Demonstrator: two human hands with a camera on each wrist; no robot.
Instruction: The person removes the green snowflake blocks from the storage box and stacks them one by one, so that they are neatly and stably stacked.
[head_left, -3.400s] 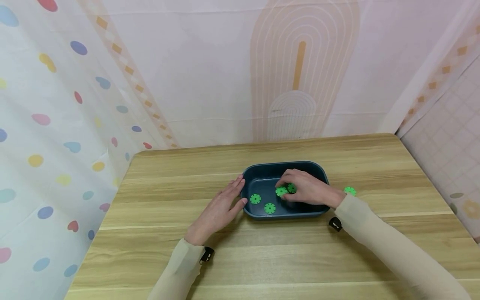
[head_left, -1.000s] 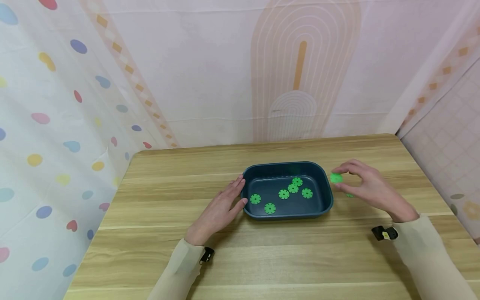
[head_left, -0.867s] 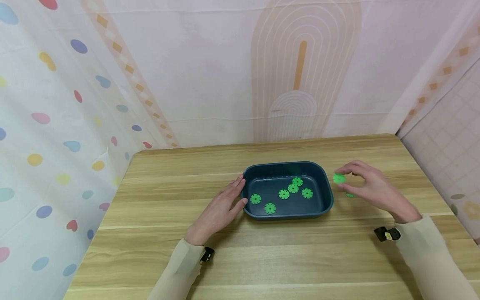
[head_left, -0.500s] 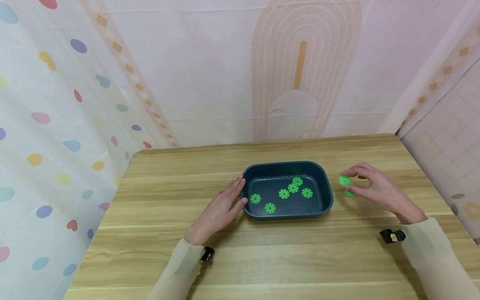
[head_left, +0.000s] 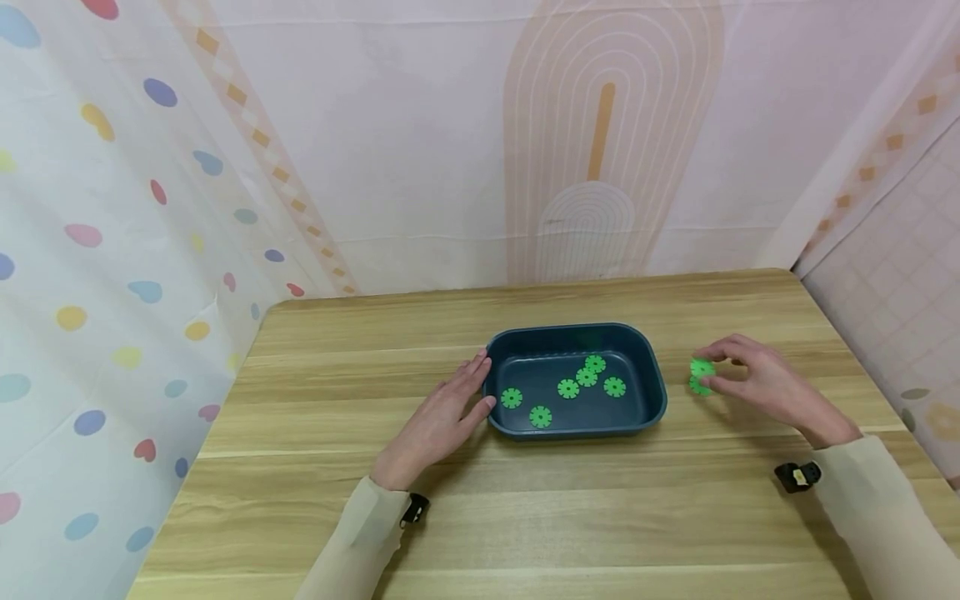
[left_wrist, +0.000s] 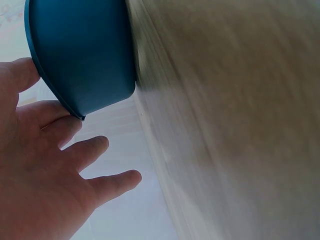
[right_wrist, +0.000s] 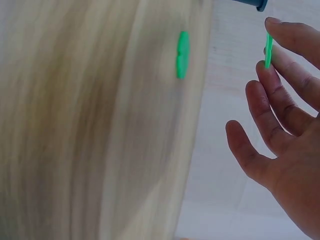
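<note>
The left hand [head_left: 438, 425] is resting released, extended fingers against the left end of the dark blue tray [head_left: 536, 373], which is containing six green discs [head_left: 609, 387]. Right of the tray, the right hand [head_left: 772, 387] is pinching a seventh disc [right_wrist: 268, 52] between its fingers, above an eighth disc [right_wrist: 182, 56] lying on the surface [head_left: 525, 508].

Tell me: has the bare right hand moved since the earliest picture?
Yes, rightward: in the head view, the right hand was over the dark blue rectangular container; now it is beyond the right rim.
</note>
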